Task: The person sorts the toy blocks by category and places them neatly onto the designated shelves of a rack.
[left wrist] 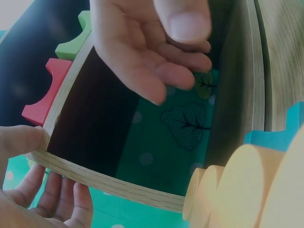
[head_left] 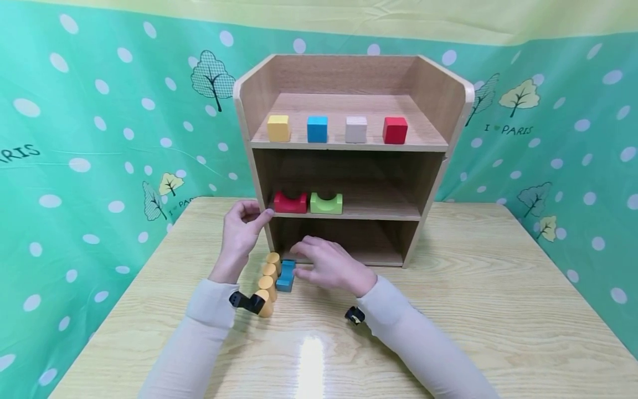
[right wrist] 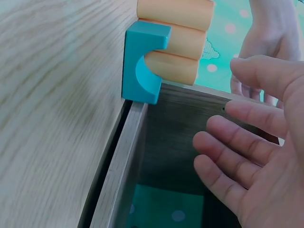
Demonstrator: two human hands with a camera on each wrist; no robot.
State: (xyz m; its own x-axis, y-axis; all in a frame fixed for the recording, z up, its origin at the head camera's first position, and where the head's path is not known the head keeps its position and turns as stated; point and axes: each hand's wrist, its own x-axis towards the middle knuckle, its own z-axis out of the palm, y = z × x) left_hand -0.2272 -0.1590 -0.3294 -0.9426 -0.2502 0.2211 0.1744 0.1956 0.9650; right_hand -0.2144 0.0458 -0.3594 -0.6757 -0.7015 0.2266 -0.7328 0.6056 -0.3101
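Note:
My left hand (head_left: 240, 233) is at the left side of a wooden shelf unit (head_left: 344, 216). Its thumb touches the front edge beside the middle shelf, and its fingers lie round the outer side of the panel (left wrist: 109, 186). Over the table, in front of the bottom compartment, my right hand (head_left: 331, 265) has its fingers spread and holds nothing. Just left of its fingertips stands a blue arch block (head_left: 286, 276), apart from the hand in the right wrist view. Several yellow cylinders (head_left: 266, 284) stand in a row left of that block.
A red arch block (head_left: 291, 204) and a green arch block (head_left: 326, 204) sit on the middle shelf. Along the top shelf stand a yellow cube (head_left: 278, 129), a blue cube (head_left: 317, 129), a white cube (head_left: 356, 130) and a red cube (head_left: 395, 131). A patterned curtain (head_left: 124, 111) hangs behind.

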